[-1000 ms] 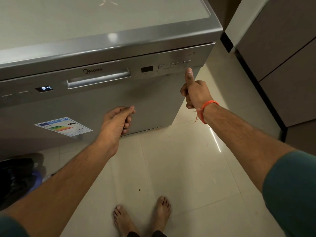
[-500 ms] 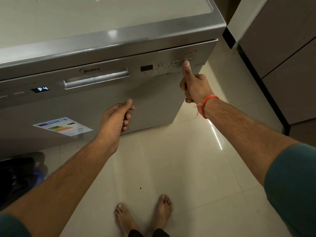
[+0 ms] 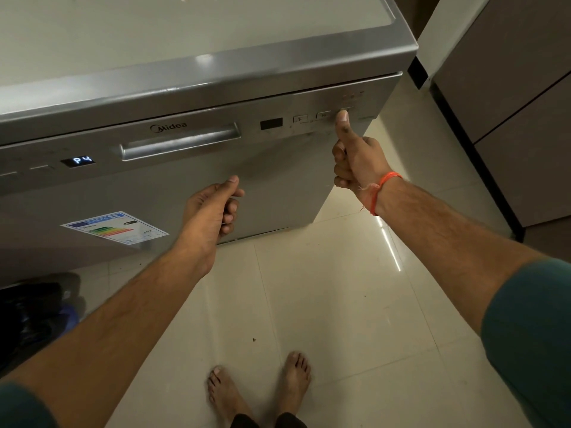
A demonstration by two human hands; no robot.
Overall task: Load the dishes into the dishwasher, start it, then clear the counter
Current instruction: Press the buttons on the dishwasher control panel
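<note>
A silver dishwasher (image 3: 278, 186) stands in front of me with its door closed. Its handle (image 3: 180, 143) sits under the brand name, and a small display (image 3: 81, 160) on the left reads P4. My right hand (image 3: 355, 159) is a fist with the thumb up, and the thumb tip rests on the rightmost button (image 3: 346, 110) of the control panel. My left hand (image 3: 213, 208) hovers loosely curled in front of the door, below the handle, holding nothing.
An energy label (image 3: 116, 227) is stuck low on the door. Brown cabinets (image 3: 509, 103) stand to the right across a strip of tiled floor (image 3: 324, 288). A dark bag-like object (image 3: 34, 316) lies at the lower left. My bare feet (image 3: 259, 393) are below.
My right thumb rose from below the control panel up onto the rightmost button. My left hand stayed in front of the door.
</note>
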